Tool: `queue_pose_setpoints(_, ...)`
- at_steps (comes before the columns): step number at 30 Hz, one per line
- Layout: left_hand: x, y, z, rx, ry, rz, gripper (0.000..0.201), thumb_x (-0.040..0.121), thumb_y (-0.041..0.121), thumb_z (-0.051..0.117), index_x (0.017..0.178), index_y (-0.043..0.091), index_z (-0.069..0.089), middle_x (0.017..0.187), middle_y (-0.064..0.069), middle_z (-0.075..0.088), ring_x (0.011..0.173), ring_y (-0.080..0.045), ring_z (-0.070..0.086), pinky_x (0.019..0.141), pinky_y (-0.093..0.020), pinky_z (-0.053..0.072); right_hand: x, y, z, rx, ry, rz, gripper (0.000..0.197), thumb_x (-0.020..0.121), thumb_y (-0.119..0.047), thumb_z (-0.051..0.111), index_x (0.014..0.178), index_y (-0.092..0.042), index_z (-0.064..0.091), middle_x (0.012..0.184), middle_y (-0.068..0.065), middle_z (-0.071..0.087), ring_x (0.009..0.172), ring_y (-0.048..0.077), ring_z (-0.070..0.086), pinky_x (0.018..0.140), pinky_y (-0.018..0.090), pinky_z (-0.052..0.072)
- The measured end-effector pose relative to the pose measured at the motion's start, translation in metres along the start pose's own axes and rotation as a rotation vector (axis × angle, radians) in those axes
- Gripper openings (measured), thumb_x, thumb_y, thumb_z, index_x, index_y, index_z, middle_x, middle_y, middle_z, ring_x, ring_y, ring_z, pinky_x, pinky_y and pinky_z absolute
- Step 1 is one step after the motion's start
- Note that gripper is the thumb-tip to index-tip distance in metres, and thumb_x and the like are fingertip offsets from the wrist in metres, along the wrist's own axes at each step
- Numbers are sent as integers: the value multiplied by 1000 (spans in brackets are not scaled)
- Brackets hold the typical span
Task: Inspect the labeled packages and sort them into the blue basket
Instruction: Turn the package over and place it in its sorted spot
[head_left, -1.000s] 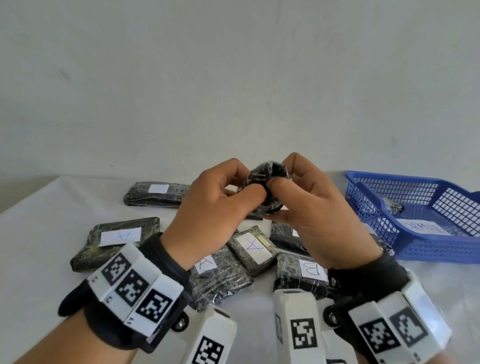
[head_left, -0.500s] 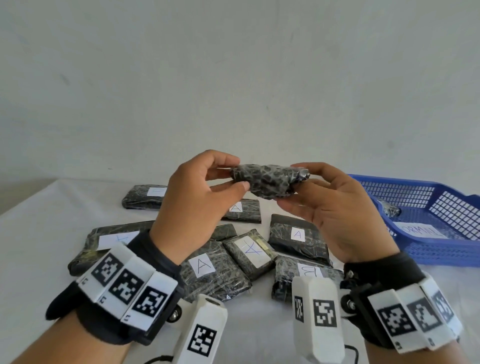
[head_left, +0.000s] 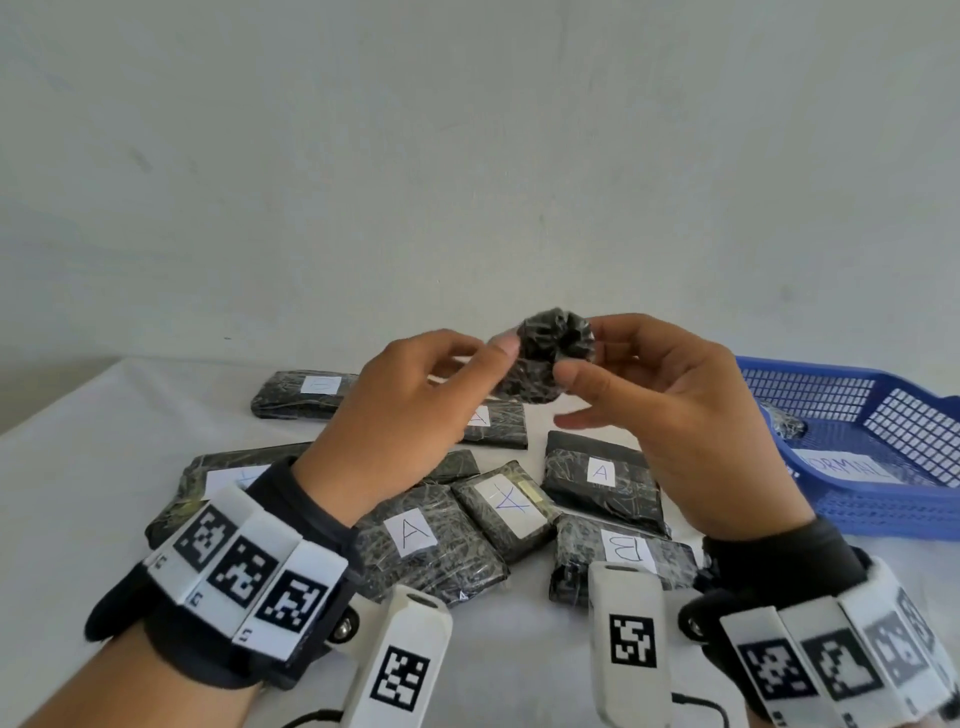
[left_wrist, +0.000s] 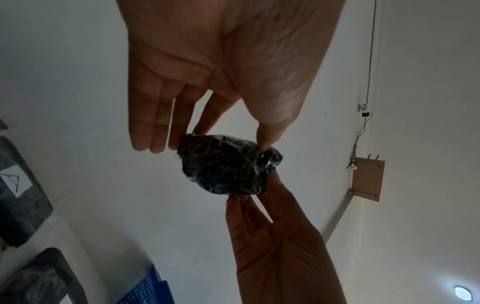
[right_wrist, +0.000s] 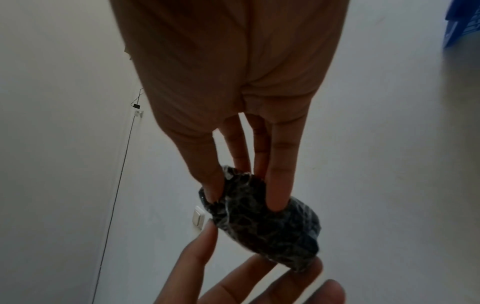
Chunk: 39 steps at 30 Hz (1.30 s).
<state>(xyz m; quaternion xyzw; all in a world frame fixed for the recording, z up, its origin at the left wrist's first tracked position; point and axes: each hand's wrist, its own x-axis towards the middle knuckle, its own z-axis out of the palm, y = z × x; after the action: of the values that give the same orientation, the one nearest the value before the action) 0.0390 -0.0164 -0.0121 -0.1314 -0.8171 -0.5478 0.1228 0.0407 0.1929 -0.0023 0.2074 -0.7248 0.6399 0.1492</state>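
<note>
Against a plain white wall, above a white tabletop (head_left: 78, 467), a small dark wrapped package (head_left: 550, 358) is pinched at its ends by the left hand (head_left: 395, 415) and right hand (head_left: 691, 415). With so light a grip, it could slip. No label shows on it; packages below read "A" and "B". The blue basket (head_left: 883, 514), far right, bears "NORMAL".

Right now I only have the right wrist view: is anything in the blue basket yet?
Observer: Yes, the head view shows one dark package lying in the blue basket.
Operator: Which label lies nearest me on the table?
Observer: A package marked B, below the right hand.
Operator: Is the left hand gripping too?
Observer: Yes, the left wrist view shows the left hand pinching the held package with thumb and forefinger.
</note>
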Motion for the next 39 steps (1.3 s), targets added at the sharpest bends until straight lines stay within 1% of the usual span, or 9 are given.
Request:
queue_pose_setpoints(3, -2, 2, 1, -5, -70, -39, 66, 74, 88, 48, 105, 36, 75, 101, 3, 78, 89, -15, 77, 88, -53, 62, 0, -3, 1, -80, 0, 13, 39, 73, -32, 84, 106, -12, 78, 88, 9, 75, 82, 22, 75, 73, 39, 66)
queue_pose_setpoints(9, 0, 8, 3, -429, -217, -199, 42, 90, 46, 60, 113, 14, 75, 108, -7, 80, 101, -22, 77, 92, -35, 62, -4, -6, 0, -340, -191, 19, 51, 70, -54, 80, 118, -58, 63, 133, -15, 59, 128, 2, 55, 114, 34, 47)
queue_pose_setpoints(13, 0, 8, 6, -451, -144, -163, 29, 91, 39, 66, 103, 17, 80, 109, -5, 79, 101, -23, 73, 79, -38, 65, -3, -8, -5, -322, -187, -11, 49, 81, -22, 86, 113, -52, 66, 116, -8, 65, 110, 5, 68, 99, 36, 59)
queue_pose_setpoints(16, -3, 11, 7, -434, -9, -97, 22, 99, 28, 64, 101, 11, 78, 99, -5, 79, 93, -19, 75, 70, -37, 65, -3, -13, -16, -555, -76, -57, 47, 78, -28, 86, 110, -56, 66, 116, -13, 55, 106, 1, 65, 98, 22, 50)
queue_pose_setpoints(20, -12, 16, 18, -392, 11, -13, 38, 84, 42, 72, 108, 12, 73, 95, -3, 78, 90, -18, 78, 67, -39, 66, -3, -18, -23, -781, -59, -102, 52, 83, -22, 83, 114, -59, 63, 117, -9, 41, 117, 11, 49, 92, 9, 36)
queue_pose_setpoints(23, -11, 13, 25, -496, 61, -48, 26, 91, 17, 75, 113, 8, 68, 92, -10, 79, 87, -24, 80, 69, -38, 65, -5, -30, -29, -743, -71, -105, 53, 83, -23, 83, 120, -54, 62, 126, -12, 43, 116, -4, 51, 94, 0, 37)
queue_pose_setpoints(28, -9, 16, 26, -742, 10, -127, 23, 89, 10, 70, 110, 0, 69, 92, -16, 79, 81, -25, 78, 72, -31, 65, -8, -42, -61, -382, -48, 11, 61, 71, -43, 85, 129, -34, 68, 113, -6, 73, 99, 8, 72, 96, 30, 54)
queue_pose_setpoints(32, -10, 27, 45, -786, -130, -179, 41, 77, 22, 72, 110, -3, 69, 94, -21, 78, 80, -25, 77, 68, -29, 65, -14, -50, -92, -257, -43, 69, 34, 77, -35, 76, 103, -14, 81, 76, 1, 76, 64, 10, 64, 68, 12, 50)
queue_pose_setpoints(39, 17, 64, 106, -635, -272, -142, 26, 94, 1, 69, 120, 5, 64, 105, -19, 78, 96, -31, 78, 79, -33, 65, -24, -51, -173, -411, -69, 263, 46, 70, -32, 84, 114, -21, 79, 107, 12, 80, 98, 27, 72, 93, 34, 51)
